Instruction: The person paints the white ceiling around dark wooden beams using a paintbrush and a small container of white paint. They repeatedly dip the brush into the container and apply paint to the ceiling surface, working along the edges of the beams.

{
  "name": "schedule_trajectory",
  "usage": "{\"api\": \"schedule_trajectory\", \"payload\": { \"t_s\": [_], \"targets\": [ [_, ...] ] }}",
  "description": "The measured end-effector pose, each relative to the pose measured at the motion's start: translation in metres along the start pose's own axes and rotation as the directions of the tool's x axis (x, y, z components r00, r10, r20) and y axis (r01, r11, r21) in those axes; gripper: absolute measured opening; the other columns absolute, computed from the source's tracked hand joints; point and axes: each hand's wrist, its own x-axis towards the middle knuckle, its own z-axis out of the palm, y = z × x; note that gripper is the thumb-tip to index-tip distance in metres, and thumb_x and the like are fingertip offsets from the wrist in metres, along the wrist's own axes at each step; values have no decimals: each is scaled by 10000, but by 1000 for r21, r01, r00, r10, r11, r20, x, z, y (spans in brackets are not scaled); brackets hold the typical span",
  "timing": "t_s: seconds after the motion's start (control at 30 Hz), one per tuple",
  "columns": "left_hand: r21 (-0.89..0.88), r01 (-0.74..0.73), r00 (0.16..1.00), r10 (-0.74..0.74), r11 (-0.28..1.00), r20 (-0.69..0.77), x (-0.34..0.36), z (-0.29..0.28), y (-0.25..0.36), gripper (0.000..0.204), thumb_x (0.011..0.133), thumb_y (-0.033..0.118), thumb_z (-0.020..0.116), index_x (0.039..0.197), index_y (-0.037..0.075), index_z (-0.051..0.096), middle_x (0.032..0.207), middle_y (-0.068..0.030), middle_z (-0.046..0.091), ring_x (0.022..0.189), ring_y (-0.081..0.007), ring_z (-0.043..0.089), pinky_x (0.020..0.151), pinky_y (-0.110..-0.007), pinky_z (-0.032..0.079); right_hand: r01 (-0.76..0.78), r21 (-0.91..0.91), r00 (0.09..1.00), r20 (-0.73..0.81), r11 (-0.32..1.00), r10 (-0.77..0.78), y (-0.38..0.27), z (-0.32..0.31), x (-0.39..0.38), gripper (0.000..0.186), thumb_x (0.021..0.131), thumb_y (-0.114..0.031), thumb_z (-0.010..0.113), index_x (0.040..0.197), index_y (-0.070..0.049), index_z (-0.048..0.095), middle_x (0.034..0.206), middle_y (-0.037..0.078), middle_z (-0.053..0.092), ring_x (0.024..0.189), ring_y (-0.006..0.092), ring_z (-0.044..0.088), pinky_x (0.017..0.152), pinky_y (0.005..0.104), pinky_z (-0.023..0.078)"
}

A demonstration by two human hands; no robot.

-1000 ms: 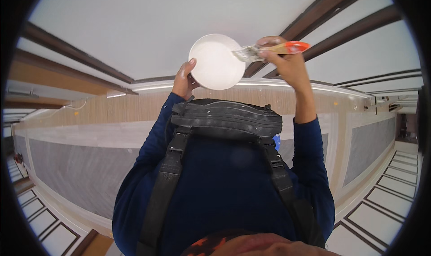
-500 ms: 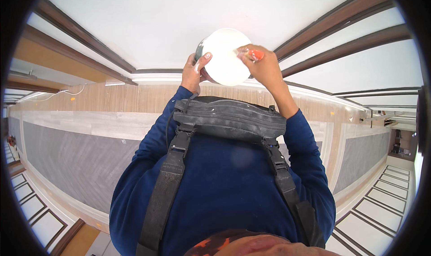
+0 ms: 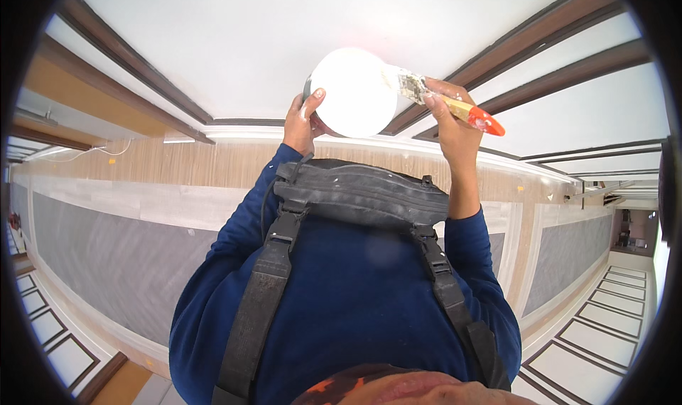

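My left hand (image 3: pixel 304 119) is closed on the left side of a round bucket (image 3: pixel 354 92), its paint-smeared thumb over the rim. The bucket's mouth shows bright white, overexposed, so I cannot make out the paint level or the inside. In my right hand (image 3: pixel 452 114) is a paintbrush (image 3: pixel 462 110) with a pale wooden handle and an orange-red end. White paint coats its ferrule and bristles. The bristle end points left and lies at the bucket's right rim; whether it touches cannot be told.
A white wall (image 3: pixel 249 42) with dark brown trim (image 3: pixel 526 39) rises just ahead. Wood-toned floor (image 3: pixel 213 162) and a grey patterned floor strip (image 3: pixel 121 256) lie below. A black bag (image 3: pixel 362 192) hangs on straps at my chest. A thin white cable (image 3: pixel 117 149) lies at left.
My right hand has moved right, bringing the brush from over the bucket's mouth to its right rim. The brush now lies sideways, handle to the right. My left hand keeps its hold.
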Motion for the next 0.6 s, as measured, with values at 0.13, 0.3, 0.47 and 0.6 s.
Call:
{"api": "schedule_trajectory", "payload": {
  "t_s": [0.13, 0.3, 0.47, 0.6],
  "targets": [
    [-66, 10, 1000, -9, 998, 18, 8, -2, -14, 1047, 881, 711, 669, 1476, -116, 426, 1143, -280, 610, 995, -303, 665, 932, -508, 571, -227, 122, 974, 21, 966, 226, 32, 6, -4, 262, 984, -160, 765, 1149, 42, 740, 1017, 99, 752, 910, 143, 720, 839, 277, 600],
    [-115, 40, 998, -34, 993, 57, 2, 4, -7, 998, 907, 697, 639, 1483, -92, 435, 1193, -280, 602, 1024, -287, 657, 990, -522, 535, -389, 767, 791, -6, 511, 612, 69, 8, -3, 313, 1012, -210, 732, 1171, 48, 653, 1060, 156, 712, 885, 200, 729, 822, 301, 675],
    [-120, 76, 990, -60, 990, 127, 4, 3, -12, 1136, 875, 730, 625, 1632, -25, 240, 1539, -348, 412, 1446, -433, 469, 1166, -590, 425, -403, 903, 720, 212, 149, 660, 92, 0, 0, 317, 1025, -255, 720, 1144, 26, 638, 1031, 164, 720, 862, 212, 739, 753, 259, 675],
    [-215, 65, 978, -19, 975, 210, 11, -1, -20, 983, 962, 642, 590, 1618, -23, 282, 1575, -295, 439, 1448, -408, 492, 1144, -565, 473, -375, 927, 734, 294, 4, 613, 82, -3, 1, 291, 1022, -235, 718, 1119, 29, 643, 1033, 156, 722, 852, 223, 728, 703, 231, 661]
  ]
}}
